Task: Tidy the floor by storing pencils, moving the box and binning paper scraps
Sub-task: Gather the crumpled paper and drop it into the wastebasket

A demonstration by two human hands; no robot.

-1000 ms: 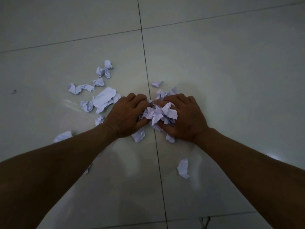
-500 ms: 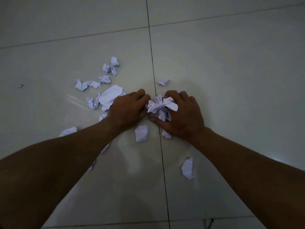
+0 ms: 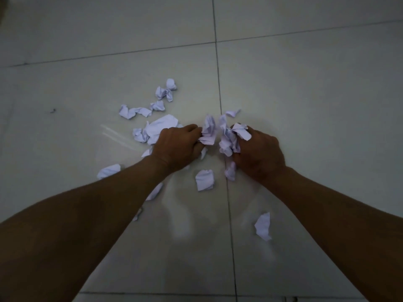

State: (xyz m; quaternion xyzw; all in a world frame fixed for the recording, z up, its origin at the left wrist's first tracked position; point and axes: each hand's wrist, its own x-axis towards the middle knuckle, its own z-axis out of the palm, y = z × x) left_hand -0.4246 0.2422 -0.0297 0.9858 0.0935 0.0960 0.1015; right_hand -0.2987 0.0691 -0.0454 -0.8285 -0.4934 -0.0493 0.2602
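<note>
Crumpled white paper scraps lie scattered over the pale tiled floor (image 3: 305, 105). My left hand (image 3: 177, 147) grips one bunch of scraps (image 3: 208, 132) and my right hand (image 3: 260, 152) grips another bunch (image 3: 229, 138); the two bunches stand a little apart. Loose scraps lie below the hands: one (image 3: 204, 180) between my wrists, one (image 3: 230, 171) under the right hand. Several more scraps (image 3: 160, 127) spread out to the left behind my left hand. No pencils, box or bin are in view.
A lone scrap (image 3: 263, 226) lies near my right forearm, and another (image 3: 108, 171) sits left of my left forearm. A small dark speck (image 3: 53, 110) marks the floor at far left. Tile joints cross the floor.
My hands have lifted slightly and drawn apart, splitting the gathered paper into two bunches, one in each hand. A few scraps stayed on the floor beneath.
</note>
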